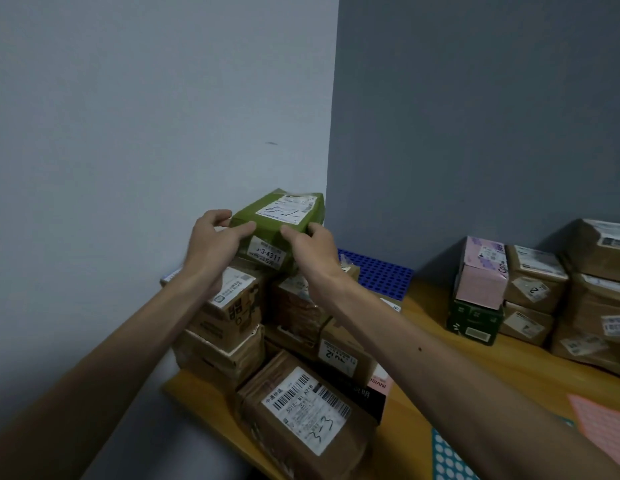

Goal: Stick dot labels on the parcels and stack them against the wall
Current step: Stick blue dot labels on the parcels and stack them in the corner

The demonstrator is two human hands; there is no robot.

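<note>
Both hands grip green parcel (280, 221) atop the stack (232, 317) at table's (440, 344) far left corner by wall (145, 116): left hand (216, 242) on its left end, right hand (310, 249) on near edge w/ fingers curled

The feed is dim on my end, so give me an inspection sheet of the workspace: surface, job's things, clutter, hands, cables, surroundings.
Surface: wooden table, carrying parcels in two groups.
Job's things: green parcel held at the top of the corner stack; teal dot sheet and pink sheet at the near right.
Clutter: blue perforated board behind the stack; right-hand parcels by the far wall.
Hands: left hand and right hand both grip the green parcel.
Cables: nothing seen.
Surroundings: grey walls meeting in a corner.
</note>
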